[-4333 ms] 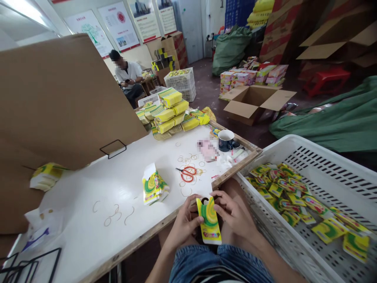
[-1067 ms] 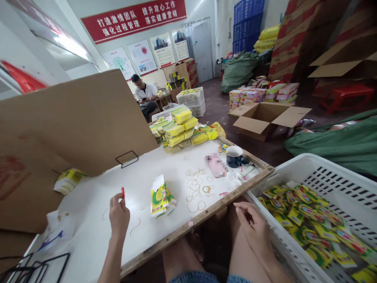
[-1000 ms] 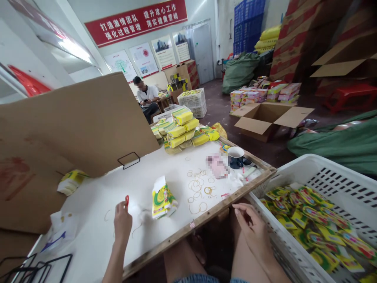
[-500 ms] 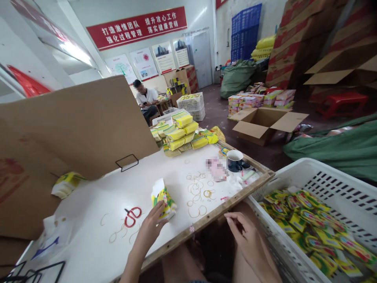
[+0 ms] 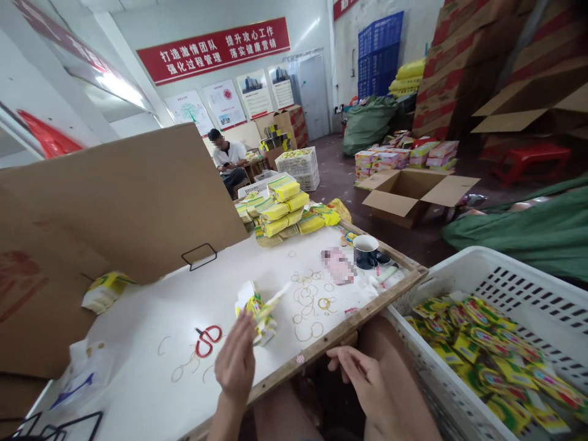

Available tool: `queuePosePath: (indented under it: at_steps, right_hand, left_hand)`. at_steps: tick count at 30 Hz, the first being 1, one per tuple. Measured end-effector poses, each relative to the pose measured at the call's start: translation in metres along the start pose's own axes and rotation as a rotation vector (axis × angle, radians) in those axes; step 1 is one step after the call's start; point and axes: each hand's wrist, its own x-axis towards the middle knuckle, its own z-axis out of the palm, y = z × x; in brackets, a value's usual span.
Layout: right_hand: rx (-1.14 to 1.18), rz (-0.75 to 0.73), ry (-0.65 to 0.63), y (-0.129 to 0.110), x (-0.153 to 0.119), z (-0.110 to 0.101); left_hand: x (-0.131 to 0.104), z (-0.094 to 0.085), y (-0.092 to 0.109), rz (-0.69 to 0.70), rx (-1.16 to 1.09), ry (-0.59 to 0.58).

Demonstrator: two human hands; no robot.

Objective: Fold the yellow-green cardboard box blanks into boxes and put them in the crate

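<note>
My left hand (image 5: 236, 355) is raised at the table's front edge, its fingers closed on a thin yellow-and-green flat carton (image 5: 273, 301), smeared by motion. Behind it, a small bundle of similar yellow-green cartons (image 5: 248, 293) stands on the white table (image 5: 147, 318), partly hidden by the hand. My right hand (image 5: 361, 376) hovers above my lap, just off the wooden table edge. Its fingers are loosely bent and apart, with nothing visible in them. Red-handled scissors (image 5: 208, 340) lie left of my left hand.
Loose rubber bands (image 5: 309, 297), a mug (image 5: 366, 251) and stacked yellow packs (image 5: 282, 208) are on the table. A white crate (image 5: 487, 260) of yellow cartons stands at my right. A cardboard sheet (image 5: 138, 202) walls the left side. A person (image 5: 227, 156) sits beyond.
My left hand has come up off the bundle, turned upright, with a flat carton now in its fingers. My right hand has shifted left and slightly down, towards the table edge.
</note>
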Motion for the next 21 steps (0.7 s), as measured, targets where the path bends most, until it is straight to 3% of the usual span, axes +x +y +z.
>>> queuePosePath:
  at_steps: [2,5,8,10,14,16,19,21]
  right_hand:
    - [0.099,0.047,-0.003,-0.011,-0.001,0.004]
    - [0.189,0.150,0.112,-0.023,0.002,0.004]
    - [0.240,0.196,0.140,-0.022,0.007,0.000]
    - [0.258,0.171,0.078,-0.014,0.013,-0.004]
    - [0.232,0.157,0.050,0.004,0.031,-0.009]
    - [0.233,0.163,0.073,0.006,0.042,-0.011]
    - [0.231,0.131,0.087,-0.005,0.055,-0.011]
    - [0.235,0.132,-0.094,-0.019,0.056,-0.008]
  left_hand:
    - [-0.001,0.006,0.028,0.140,-0.111,-0.095]
    - [-0.016,0.020,0.064,0.330,-0.309,-0.257]
    - [-0.035,0.035,0.083,0.324,-0.504,-0.402]
    - [-0.042,0.043,0.086,0.150,-0.614,-0.457]
    - [-0.036,0.059,0.077,-0.642,-0.754,-0.399]
    - [-0.029,0.067,0.071,-0.963,-0.921,-0.368]
    - [-0.023,0.072,0.065,-1.187,-1.147,-0.325]
    - [-0.025,0.068,0.064,-1.290,-1.206,-0.309]
